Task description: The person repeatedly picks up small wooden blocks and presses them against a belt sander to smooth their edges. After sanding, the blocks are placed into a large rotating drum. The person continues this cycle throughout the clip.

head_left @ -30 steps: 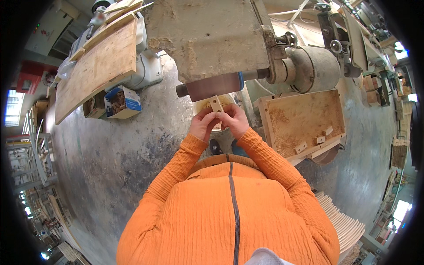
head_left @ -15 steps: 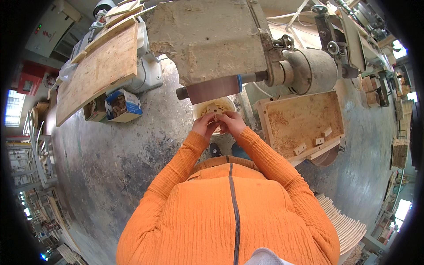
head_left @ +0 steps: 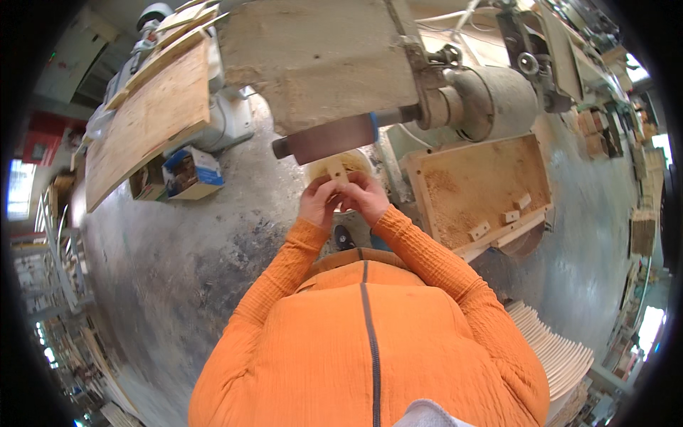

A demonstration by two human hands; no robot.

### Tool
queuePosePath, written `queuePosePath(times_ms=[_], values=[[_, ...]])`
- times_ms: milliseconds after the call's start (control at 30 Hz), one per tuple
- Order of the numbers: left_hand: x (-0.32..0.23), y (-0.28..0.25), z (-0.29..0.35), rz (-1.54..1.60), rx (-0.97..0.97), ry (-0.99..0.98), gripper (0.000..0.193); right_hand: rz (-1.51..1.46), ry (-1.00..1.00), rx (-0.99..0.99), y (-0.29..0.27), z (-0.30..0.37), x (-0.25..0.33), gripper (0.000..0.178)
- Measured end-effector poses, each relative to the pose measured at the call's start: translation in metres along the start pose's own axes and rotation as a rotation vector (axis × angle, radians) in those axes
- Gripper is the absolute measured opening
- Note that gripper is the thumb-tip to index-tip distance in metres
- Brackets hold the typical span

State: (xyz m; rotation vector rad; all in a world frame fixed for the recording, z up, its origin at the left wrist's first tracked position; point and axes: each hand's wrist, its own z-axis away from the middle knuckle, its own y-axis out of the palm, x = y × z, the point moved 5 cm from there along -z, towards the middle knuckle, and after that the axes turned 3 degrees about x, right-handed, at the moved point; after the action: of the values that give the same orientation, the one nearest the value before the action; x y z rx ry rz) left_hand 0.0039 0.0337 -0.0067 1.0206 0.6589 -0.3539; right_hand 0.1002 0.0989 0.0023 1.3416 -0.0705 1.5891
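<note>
A small pale wooden block (head_left: 336,169) with a dark hole in it stands up between my fingertips. My left hand (head_left: 317,202) pinches it from the left and my right hand (head_left: 367,196) from the right, with the thumbs close together. Just beyond the block lies the brown sanding drum (head_left: 333,140) of the machine, with a blue ring at its right end; block and drum look apart. Below my hands is a round pale bucket (head_left: 315,169), partly hidden by them; its contents are hard to make out.
To the right, a wooden tray (head_left: 482,165) holds sawdust and several small drilled blocks (head_left: 509,217). A motor housing (head_left: 494,103) sits beyond it. On the left are a plywood board (head_left: 153,117) and a blue-and-white carton (head_left: 193,173). Curved wooden slats (head_left: 548,349) are stacked by my right elbow.
The block now stands upright above my fingertips, where before it was mostly hidden in them. My hands have changed their hold on it. The whole view has shifted slightly.
</note>
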Motion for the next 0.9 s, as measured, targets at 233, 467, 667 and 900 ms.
queuePosePath(times_ms=[233,467,667,900], values=[[0.035,-0.067,-0.020,-0.079,-0.103,-0.169,0.045,0.594,-0.260,-0.212,-0.080,0.061,0.047,0.022],[0.062,-0.065,-0.010,-0.356,-0.160,-0.355,0.044,1.718,0.267,-0.767,-0.204,0.174,0.125,0.036],[0.068,-0.035,-0.018,-0.431,-0.022,-0.350,0.037,1.713,0.545,-0.699,-0.225,0.182,0.115,0.048],[0.089,0.032,0.002,-0.666,0.190,-0.364,0.038,0.767,-0.130,-0.550,-0.237,0.177,0.110,0.039]])
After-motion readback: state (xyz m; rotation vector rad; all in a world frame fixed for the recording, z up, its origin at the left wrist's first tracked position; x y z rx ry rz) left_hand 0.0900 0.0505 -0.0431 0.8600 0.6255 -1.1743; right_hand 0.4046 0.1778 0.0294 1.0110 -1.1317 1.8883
